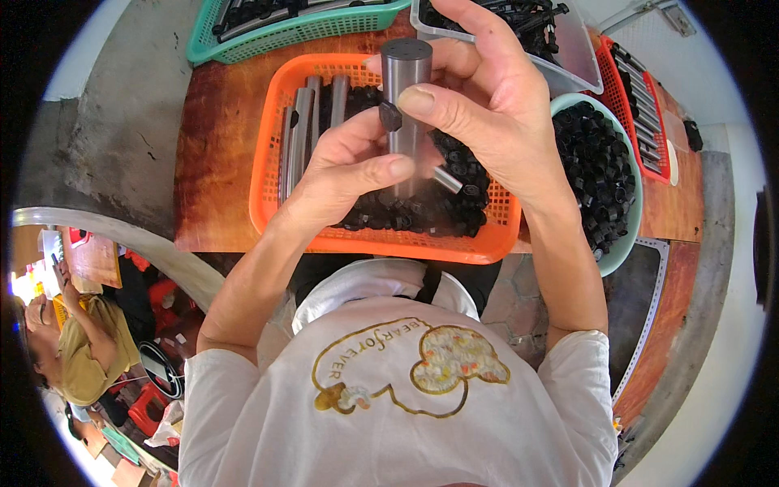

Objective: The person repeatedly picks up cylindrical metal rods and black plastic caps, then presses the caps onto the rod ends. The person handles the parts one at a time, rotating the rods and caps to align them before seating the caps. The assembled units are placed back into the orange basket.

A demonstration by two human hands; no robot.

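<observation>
Above the orange perforated plastic basket [365, 241], the left hand [345, 166] holds a grey metallic-looking cylinder [406, 134] low, and the right hand [495, 114] pinches it higher, near a small black side piece [390, 117]. Fitting this piece seems the present step; the next move probably calls for steady pressing.

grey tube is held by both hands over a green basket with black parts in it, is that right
Almost: the basket is orange, not green, as the head view shows. The grey tube is held by the left hand and right hand over it, with black parts in it.
</observation>
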